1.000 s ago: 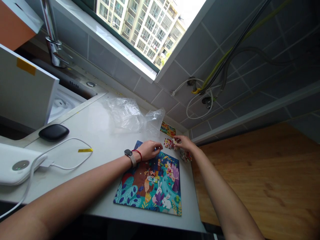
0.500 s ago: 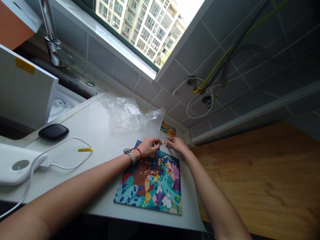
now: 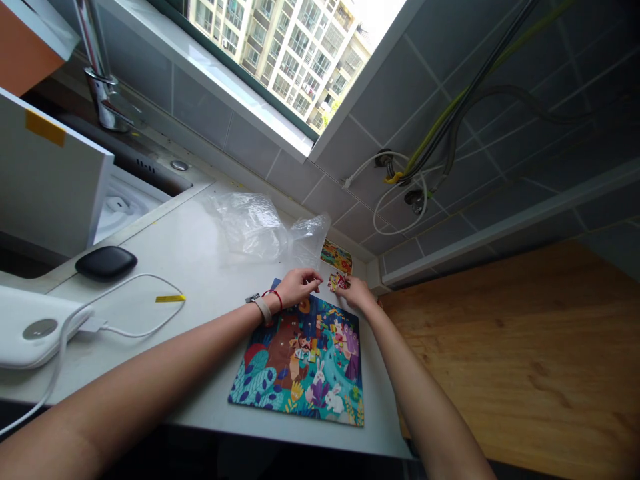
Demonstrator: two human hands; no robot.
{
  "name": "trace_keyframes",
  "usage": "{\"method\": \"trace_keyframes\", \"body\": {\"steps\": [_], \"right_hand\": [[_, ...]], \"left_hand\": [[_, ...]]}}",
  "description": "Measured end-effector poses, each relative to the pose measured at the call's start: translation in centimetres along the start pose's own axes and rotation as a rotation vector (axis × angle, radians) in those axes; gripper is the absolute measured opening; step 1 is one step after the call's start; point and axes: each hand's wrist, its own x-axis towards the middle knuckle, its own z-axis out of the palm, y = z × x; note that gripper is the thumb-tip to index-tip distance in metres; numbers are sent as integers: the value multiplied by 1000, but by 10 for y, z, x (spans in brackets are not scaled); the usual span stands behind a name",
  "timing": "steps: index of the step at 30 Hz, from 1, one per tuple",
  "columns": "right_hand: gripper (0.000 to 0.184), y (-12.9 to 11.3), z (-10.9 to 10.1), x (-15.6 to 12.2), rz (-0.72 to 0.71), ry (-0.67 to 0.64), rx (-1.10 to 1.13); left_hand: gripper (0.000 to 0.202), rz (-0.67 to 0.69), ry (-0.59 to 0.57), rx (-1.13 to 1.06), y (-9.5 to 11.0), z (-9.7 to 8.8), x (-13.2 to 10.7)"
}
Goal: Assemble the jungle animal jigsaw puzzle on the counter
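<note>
A colourful picture board [image 3: 320, 373] with rabbits, plants and a brown bear lies flat on the white counter. My left hand [image 3: 299, 287] is over the board's far edge, its fingers curled together; whatever they may pinch is too small to make out. Close by on the right, my right hand [image 3: 356, 293] has its fingers closed on small red and yellow puzzle pieces [image 3: 338, 281] just beyond the board. Behind those pieces a bright picture card [image 3: 336, 256] lies near the wall.
Crumpled clear plastic [image 3: 255, 230] lies behind my left hand. To the left are a black oval case [image 3: 106, 263], a white device [image 3: 35, 327] with a cable, and a sink with a tap [image 3: 107, 107]. A wooden board [image 3: 515, 360] stands at the right.
The puzzle pieces at my right hand have turned and show more of their red and yellow faces. My left hand has shifted slightly up and left.
</note>
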Motion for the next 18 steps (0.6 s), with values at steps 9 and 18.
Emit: {"method": "trace_keyframes", "body": {"steps": [9, 18], "right_hand": [[38, 0, -2, -44, -74, 68, 10], [25, 14, -6, -47, 78, 216, -50]], "left_hand": [[27, 10, -10, 48, 3, -1, -2], [27, 28, -34, 123, 3, -2, -2]]}}
